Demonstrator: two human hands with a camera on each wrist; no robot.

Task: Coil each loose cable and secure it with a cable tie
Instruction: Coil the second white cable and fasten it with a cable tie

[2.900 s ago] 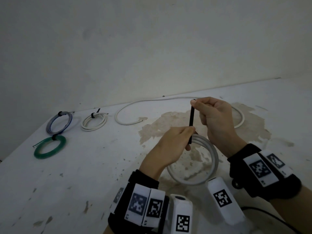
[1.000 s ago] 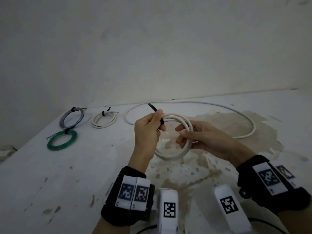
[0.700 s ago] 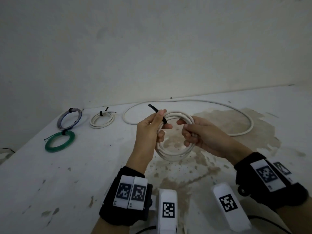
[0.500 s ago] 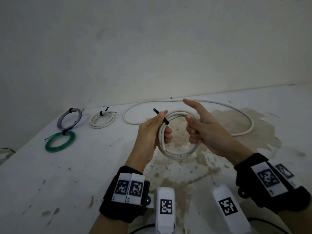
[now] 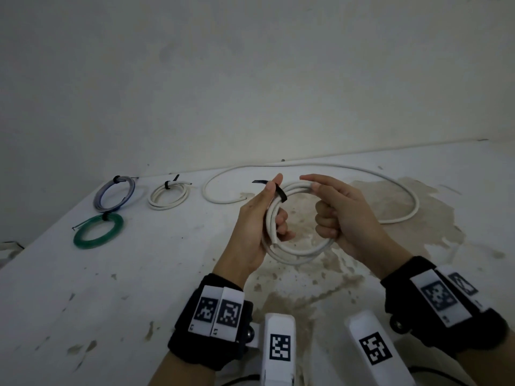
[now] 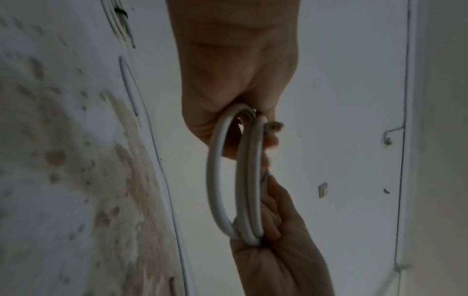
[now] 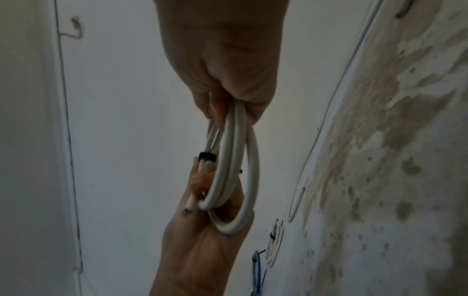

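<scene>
We are holding the white coil [image 5: 295, 218] up above the table [image 5: 139, 274], between both hands. A black cable tie [image 5: 280, 192] is wrapping its upper left arc, the free tail sticking out leftward past our thumb. Our left hand [image 5: 257, 227] is closing round the coil's left side, thumb pressing on the tie. Our right hand [image 5: 342, 215] is gripping the right side with curled fingers, its forefinger reaching along the top.

We are judging this coil nearly secured, though whether the tie is cinched tight we cannot tell. Three tied coils are lying at the far left: a blue-grey coil [image 5: 114, 193], a small white coil [image 5: 168, 194] and a green coil [image 5: 98, 231]. One long loose cable [image 5: 362, 172] is lying behind our hands, waiting to be coiled.

The right wrist view is showing the tie as a band round the strands, and a cut cable end [image 7: 189, 206] poking free. The left wrist view is hiding the tie but showing the turns splaying apart between the two grips.
</scene>
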